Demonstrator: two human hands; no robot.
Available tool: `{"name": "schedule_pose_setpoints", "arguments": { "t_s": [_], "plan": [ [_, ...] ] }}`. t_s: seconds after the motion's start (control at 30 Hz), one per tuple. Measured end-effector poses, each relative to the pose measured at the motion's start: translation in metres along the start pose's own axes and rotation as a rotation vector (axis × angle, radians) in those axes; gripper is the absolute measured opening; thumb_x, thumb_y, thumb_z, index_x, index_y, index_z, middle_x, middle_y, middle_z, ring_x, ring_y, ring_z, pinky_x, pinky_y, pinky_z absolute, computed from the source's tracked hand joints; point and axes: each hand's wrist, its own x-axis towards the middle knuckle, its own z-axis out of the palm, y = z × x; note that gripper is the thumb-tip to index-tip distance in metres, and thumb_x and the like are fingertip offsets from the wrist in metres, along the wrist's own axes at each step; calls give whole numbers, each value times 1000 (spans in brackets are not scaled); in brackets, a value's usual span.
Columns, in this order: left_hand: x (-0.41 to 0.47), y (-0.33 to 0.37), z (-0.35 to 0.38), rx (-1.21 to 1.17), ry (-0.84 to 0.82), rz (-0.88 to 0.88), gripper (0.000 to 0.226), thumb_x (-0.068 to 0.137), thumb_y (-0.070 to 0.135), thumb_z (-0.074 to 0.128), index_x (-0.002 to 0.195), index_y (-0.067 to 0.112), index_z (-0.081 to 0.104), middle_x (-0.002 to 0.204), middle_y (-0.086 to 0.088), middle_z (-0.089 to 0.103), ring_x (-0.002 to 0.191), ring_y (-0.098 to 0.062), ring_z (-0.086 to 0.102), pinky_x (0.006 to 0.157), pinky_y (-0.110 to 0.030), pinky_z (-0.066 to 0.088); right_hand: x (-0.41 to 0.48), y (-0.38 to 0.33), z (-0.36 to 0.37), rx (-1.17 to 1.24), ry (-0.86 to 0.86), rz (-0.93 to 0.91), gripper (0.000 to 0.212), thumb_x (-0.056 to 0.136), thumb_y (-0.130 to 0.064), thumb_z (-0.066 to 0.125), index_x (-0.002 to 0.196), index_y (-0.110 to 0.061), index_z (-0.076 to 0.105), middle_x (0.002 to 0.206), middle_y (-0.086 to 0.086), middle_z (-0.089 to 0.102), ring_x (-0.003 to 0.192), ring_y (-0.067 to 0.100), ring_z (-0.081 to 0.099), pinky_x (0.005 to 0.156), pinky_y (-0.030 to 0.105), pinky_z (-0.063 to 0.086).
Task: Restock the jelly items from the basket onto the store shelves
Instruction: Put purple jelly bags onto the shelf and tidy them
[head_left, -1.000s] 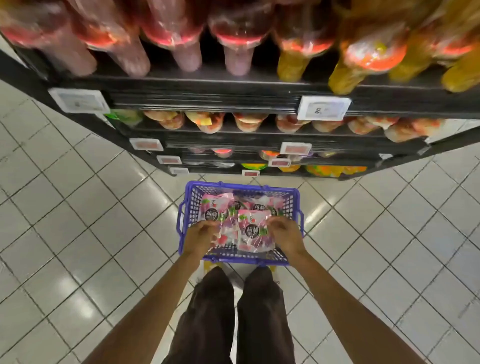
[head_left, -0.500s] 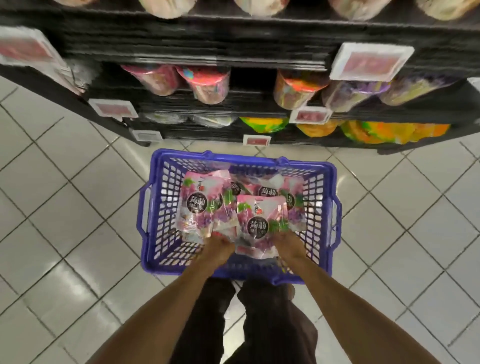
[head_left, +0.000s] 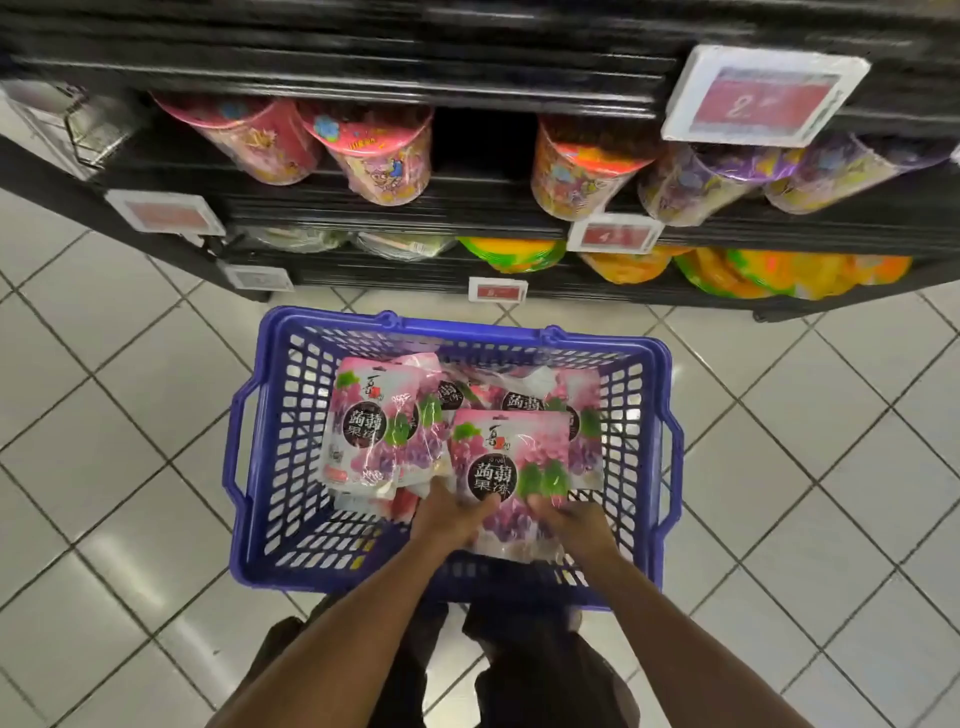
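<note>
A person stands over a blue basket (head_left: 270, 467) set on a white tiled floor (head_left: 130, 415) in front of black store shelves (head_left: 363, 78), with both bare arms reaching down into it. The left hand (head_left: 447, 519) and the right hand (head_left: 574, 527) each grip the lower part of one pink-and-purple jelly packet (head_left: 506, 457), fingers pinched onto its front, at the near side of the basket. Whether it is lifted clear of the pile cannot be told. Other packets (head_left: 363, 421) of the same kind lie inside the basket behind it and to its left, overlapping one another. On the shelf above the basket, round tubs (head_left: 374, 156) in bright wrappers sit in a row; on the lowest shelf lie yellow and green bags (head_left: 753, 270). A white price tag (head_left: 763, 93) with a red panel hangs from the upper shelf edge. The person's dark trousers (head_left: 535, 675) show between the arms.
</note>
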Motion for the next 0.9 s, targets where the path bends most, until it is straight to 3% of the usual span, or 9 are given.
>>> {"name": "schedule_pose_setpoints", "arguments": {
  "t_s": [0.13, 0.27, 0.37, 0.47, 0.53, 0.6, 0.7, 0.77, 0.9],
  "plan": [
    [-39, 15, -18, -137, 23, -52, 72, 74, 39, 83, 123, 1, 45, 102, -1, 58, 79, -16, 63, 59, -23, 52, -50, -19, -20, 146, -35, -11, 31, 85, -45, 71, 70, -18, 75, 60, -6, 68, 56, 6, 62, 49, 10, 45],
    [-104, 35, -41, -245, 36, 17, 76, 69, 34, 87, 128, 7, 47, 86, -2, 59, 54, -4, 62, 41, -13, 45, -123, -54, -42, 519, -119, -98, 18, 89, -25, 67, 98, -11, 74, 96, 11, 76, 92, 30, 72, 81, 37, 59],
    [-171, 65, -72, -359, 25, 100, 65, 67, 31, 88, 118, 22, 47, 80, 3, 66, 41, 5, 58, 41, -10, 45, -185, -94, -70, 700, -157, -126, 24, 90, -16, 64, 111, -6, 68, 105, 17, 74, 95, 33, 71, 84, 45, 58],
    [-246, 104, -111, -408, 54, 256, 58, 68, 19, 86, 115, 17, 52, 58, 12, 66, 47, 1, 59, 45, -14, 47, -246, -140, -105, 774, -109, -95, 9, 93, -8, 59, 96, -11, 67, 80, 4, 74, 74, 21, 68, 71, 35, 55],
    [-304, 136, -134, -349, 100, 397, 37, 74, 18, 84, 98, 24, 56, 58, 20, 66, 52, 4, 60, 51, -14, 47, -289, -170, -129, 796, -76, -99, 11, 94, -11, 57, 87, -14, 66, 67, -2, 69, 64, 13, 63, 64, 29, 49],
    [-362, 168, -154, -360, 115, 511, 31, 75, 13, 83, 91, 18, 57, 67, 13, 69, 53, 3, 60, 50, -19, 49, -330, -197, -149, 833, -81, -183, 28, 95, -7, 52, 72, -16, 66, 53, -6, 62, 54, 9, 60, 57, 25, 47],
    [-443, 213, -180, -354, 95, 633, 40, 76, 4, 81, 108, 7, 59, 91, -4, 74, 73, -8, 69, 59, -22, 53, -392, -238, -176, 890, -81, -359, 44, 96, 0, 48, 61, -18, 68, 53, -5, 61, 53, 9, 63, 56, 22, 53],
    [-488, 239, -196, -359, 103, 727, 33, 75, 0, 81, 104, 3, 65, 79, 1, 75, 68, -5, 70, 55, -17, 54, -433, -263, -193, 855, -35, -489, 24, 87, -5, 60, 70, -18, 70, 63, -1, 66, 63, 15, 65, 68, 29, 53],
    [-569, 276, -223, -344, 136, 897, 17, 70, 17, 86, 76, 17, 70, 58, 7, 66, 53, -12, 62, 48, -32, 56, -509, -305, -226, 750, 61, -709, 25, 79, -13, 67, 57, -25, 71, 54, -6, 63, 58, 11, 62, 67, 29, 47]
  ]
}}
